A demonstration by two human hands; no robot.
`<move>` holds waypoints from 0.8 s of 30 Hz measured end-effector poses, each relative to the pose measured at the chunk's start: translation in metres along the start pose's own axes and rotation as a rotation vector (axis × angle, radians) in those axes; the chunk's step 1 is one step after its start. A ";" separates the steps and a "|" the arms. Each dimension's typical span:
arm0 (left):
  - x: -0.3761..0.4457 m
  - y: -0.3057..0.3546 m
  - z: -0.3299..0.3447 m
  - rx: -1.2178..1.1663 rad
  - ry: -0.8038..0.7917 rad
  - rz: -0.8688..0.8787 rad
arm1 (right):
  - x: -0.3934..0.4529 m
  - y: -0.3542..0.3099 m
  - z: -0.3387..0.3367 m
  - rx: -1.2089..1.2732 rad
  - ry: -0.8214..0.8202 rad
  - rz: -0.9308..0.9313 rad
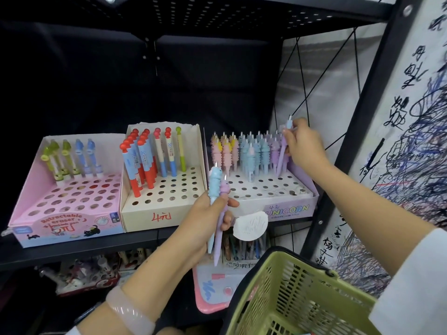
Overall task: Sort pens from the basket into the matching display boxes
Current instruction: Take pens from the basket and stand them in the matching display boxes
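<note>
Gripping a purple pen [282, 151] near its top, the right hand [305, 146] is reaching to the back right corner of the unicorn box [285, 209], the pen's tip down among the purple pens standing there. The left hand [205, 223] is clasping two more pens upright in front of the shelf [79, 247]: a blue pen [212, 189] and a lilac pen [222, 213], fingers curled round both. A cream box [159, 216] of red-capped pens and a pink eraser box [67, 226] are standing to the left on the same shelf. A green basket [297, 291] is sitting low at the right, near the right forearm. A pale bracelet [130, 310] is circling the left wrist.
</note>
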State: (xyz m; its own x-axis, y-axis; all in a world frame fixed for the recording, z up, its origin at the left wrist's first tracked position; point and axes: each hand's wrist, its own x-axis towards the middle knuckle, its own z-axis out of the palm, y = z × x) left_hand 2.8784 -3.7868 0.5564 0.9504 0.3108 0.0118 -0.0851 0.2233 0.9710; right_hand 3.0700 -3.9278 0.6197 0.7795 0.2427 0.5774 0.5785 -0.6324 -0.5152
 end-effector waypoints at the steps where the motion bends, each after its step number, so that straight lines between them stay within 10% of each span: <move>1: -0.001 0.000 0.000 0.006 -0.004 0.004 | 0.001 -0.001 0.000 -0.021 0.003 -0.018; 19: -0.007 0.005 -0.008 -0.052 0.018 0.022 | -0.020 0.012 0.013 -0.292 -0.255 0.057; 24: -0.007 0.003 -0.010 0.031 0.018 0.031 | -0.034 -0.021 0.003 -0.107 -0.019 0.006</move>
State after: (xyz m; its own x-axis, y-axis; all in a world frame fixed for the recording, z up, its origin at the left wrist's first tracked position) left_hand 2.8686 -3.7793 0.5566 0.9418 0.3340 0.0383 -0.1053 0.1849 0.9771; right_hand 3.0317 -3.9203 0.6091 0.7878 0.2516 0.5621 0.5456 -0.7086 -0.4474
